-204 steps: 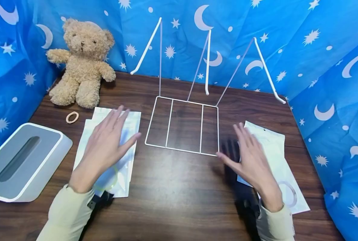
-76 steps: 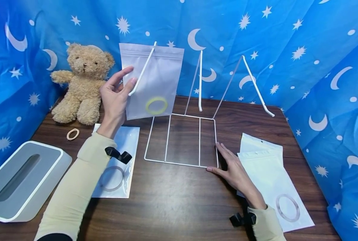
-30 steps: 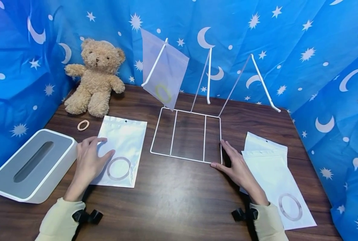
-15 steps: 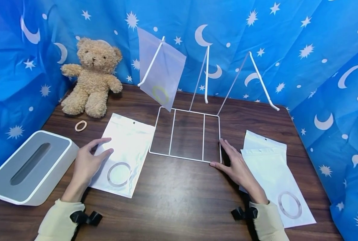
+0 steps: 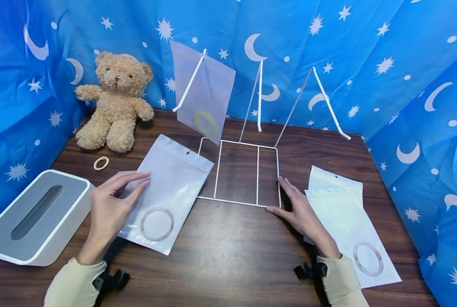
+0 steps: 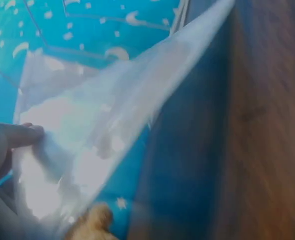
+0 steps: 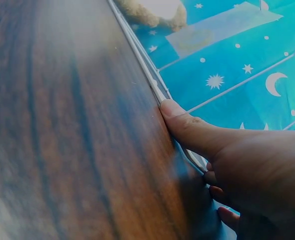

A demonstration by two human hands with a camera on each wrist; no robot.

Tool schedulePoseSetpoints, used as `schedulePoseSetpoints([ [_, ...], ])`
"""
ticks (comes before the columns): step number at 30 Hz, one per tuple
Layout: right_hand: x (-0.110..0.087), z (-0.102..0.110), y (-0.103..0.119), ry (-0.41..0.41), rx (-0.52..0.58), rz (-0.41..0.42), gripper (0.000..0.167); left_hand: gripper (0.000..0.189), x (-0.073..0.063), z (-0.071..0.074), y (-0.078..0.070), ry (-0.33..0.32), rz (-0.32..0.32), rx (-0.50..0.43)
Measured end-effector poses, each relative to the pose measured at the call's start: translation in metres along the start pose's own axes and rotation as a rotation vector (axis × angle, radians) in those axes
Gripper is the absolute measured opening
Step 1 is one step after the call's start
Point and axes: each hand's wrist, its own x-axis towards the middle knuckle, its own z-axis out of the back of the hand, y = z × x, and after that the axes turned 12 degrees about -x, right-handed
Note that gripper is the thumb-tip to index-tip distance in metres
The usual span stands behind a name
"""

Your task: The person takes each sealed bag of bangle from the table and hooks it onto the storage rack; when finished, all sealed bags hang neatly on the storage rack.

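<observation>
Pouch [image 5: 176, 183] now lifted, pinched by left hand [image 5: 113, 204].

Bright head cam, glare on tbl [image 5: 228, 251], L-wrist pic blurry

Pinching with the left hand [image 5: 111, 209], resting the right hand [image 5: 303, 215], thumb spread, toward the surface's right edge [image 5: 393, 221].

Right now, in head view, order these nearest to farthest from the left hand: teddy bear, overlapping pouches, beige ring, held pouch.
1. Held pouch, in left hand
2. Beige ring, left of pouch
3. Teddy bear, back left
4. Overlapping pouches, far right
</observation>
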Motion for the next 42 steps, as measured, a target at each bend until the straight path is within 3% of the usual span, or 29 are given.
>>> schedulePoseSetpoints([
  [3,-0.001,-0.001,0.000,-0.003,0.002,0.002,0.096,0.029,0.008,-0.013,-0.026,-0.011,-0.055,-0.107],
  [6,-0.001,-0.001,-0.001,-0.011,0.001,0.012,0.096,0.027,0.012,-0.026,-0.043,-0.035,-0.091,-0.235],
  [12,-0.003,-0.001,-0.002,-0.029,-0.004,0.032,0.095,0.023,0.012,-0.056,-0.056,-0.107,-0.131,-0.553],
  [14,-0.003,-0.001,-0.002,-0.033,-0.003,0.040,0.095,0.022,0.011,-0.066,-0.059,-0.136,-0.126,-0.617],
  [19,-0.003,-0.001,-0.002,-0.036,-0.001,0.055,0.095,0.021,0.011,-0.087,-0.064,-0.180,-0.078,-0.663],
  [27,-0.004,-0.001,-0.004,-0.045,-0.007,0.056,0.094,0.023,0.013,-0.112,-0.057,-0.194,-0.047,-0.717],
  [34,-0.004,-0.003,-0.004,-0.077,-0.006,0.092,0.094,0.024,0.014,-0.121,-0.057,-0.180,-0.038,-0.739],
  [42,-0.003,-0.002,-0.004,-0.045,0.000,0.054,0.094,0.023,0.015,-0.126,-0.053,-0.180,-0.029,-0.751],
])
